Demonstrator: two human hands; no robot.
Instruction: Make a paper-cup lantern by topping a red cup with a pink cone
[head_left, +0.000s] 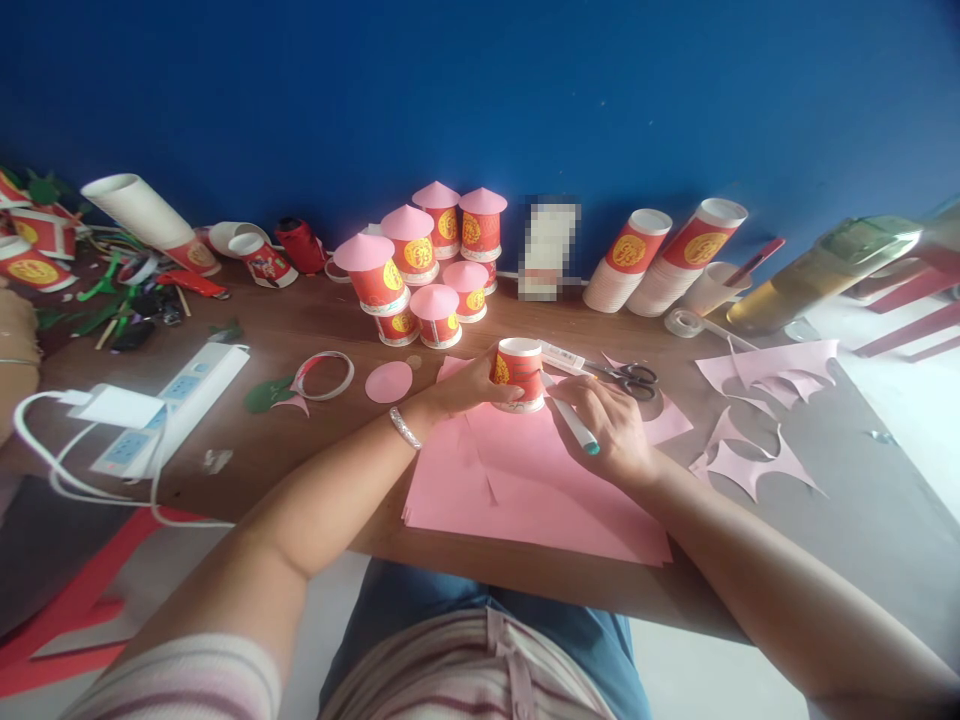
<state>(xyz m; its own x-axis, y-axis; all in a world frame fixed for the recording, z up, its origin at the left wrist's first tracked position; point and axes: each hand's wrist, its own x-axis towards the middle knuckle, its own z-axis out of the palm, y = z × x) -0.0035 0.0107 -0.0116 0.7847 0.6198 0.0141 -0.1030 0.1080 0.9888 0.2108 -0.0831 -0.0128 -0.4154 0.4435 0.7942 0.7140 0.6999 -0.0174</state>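
My left hand (pixel 472 382) is wrapped round a red and white paper cup (pixel 517 372) that stands upright over the pink paper sheets (pixel 517 485). In my right hand (pixel 611 430) is a white marker pen (pixel 573 420) with a teal end, held at a slant. The pen's other end points at the right side of the cup; whether it touches I cannot tell. Black-handled scissors (pixel 636 378) lie just beyond my right hand. Left of the sheets is a pink paper circle (pixel 388 381).
Cups with pink cone roofs (pixel 409 240) stand by the wall. Leaning cup stacks (pixel 630 258), a tape roll (pixel 684 321) and a large bottle (pixel 817 270) are at right. Paper offcuts (pixel 757 460) lie nearer. A power strip (pixel 176 405) with white cables is at left.
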